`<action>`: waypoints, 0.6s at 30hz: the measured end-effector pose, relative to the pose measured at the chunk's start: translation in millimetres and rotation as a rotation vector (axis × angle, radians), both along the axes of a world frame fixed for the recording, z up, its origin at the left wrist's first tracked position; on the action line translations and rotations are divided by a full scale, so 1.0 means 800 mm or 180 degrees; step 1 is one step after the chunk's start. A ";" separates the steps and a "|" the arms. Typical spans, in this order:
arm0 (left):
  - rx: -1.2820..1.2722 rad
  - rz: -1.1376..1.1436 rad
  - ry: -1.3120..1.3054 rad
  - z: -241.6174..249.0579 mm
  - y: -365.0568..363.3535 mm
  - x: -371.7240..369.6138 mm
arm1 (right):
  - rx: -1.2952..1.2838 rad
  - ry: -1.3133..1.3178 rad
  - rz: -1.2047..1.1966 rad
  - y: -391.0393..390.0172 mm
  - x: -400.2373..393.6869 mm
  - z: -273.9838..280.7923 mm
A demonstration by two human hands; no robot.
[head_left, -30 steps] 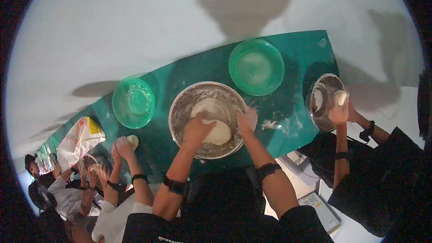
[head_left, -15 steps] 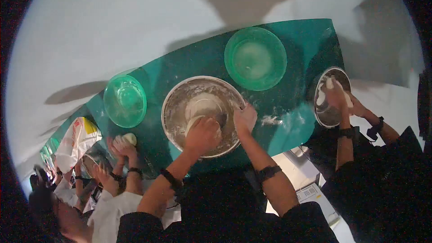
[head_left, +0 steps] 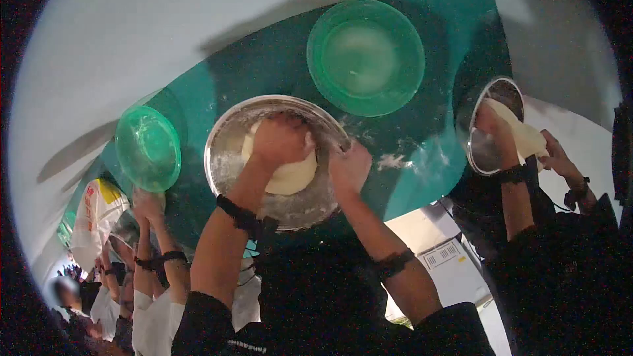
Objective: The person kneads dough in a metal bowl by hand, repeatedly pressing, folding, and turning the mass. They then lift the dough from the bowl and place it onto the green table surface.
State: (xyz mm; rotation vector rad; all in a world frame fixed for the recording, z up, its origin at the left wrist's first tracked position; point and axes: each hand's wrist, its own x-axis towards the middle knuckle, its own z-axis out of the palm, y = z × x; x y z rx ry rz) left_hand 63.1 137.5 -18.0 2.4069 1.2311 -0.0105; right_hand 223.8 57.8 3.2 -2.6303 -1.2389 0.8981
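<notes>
In front of me a metal bowl (head_left: 217, 133) dusted with flour stands on the green table. Inside it lies a smooth, pale lump of dough (head_left: 293, 178). My left hand (head_left: 283, 138) presses on the dough's upper part, its fingers curled down over it and their tips partly hidden. On the bowl's right rim, my right hand (head_left: 350, 167) is closed around the edge.
A large green basin (head_left: 320, 69) with whitish contents sits beyond the bowl, and a smaller green basin (head_left: 125, 158) is at left. At right a co-worker's hands lift dough (head_left: 521, 133) at a metal bowl (head_left: 476, 151). Flour (head_left: 395, 161) is scattered nearby. Other people work at left beside a printed bag (head_left: 92, 221).
My left hand has moved from the near part of the bowl to the dough's far side. My right hand still holds the rim. The co-worker at right has pulled dough up over the bowl's edge.
</notes>
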 end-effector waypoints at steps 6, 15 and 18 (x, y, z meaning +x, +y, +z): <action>0.0333 0.0563 -0.0167 0.017 -0.034 0.004 | 0.0309 0.0216 -0.0452 0.013 -0.008 0.038; -0.0268 0.1768 -0.0306 0.161 -0.174 -0.059 | 0.0210 0.0410 -0.0566 0.010 -0.007 0.024; -0.1743 0.2237 0.0363 0.167 -0.101 -0.054 | 0.0142 0.0251 -0.0242 0.011 -0.006 0.031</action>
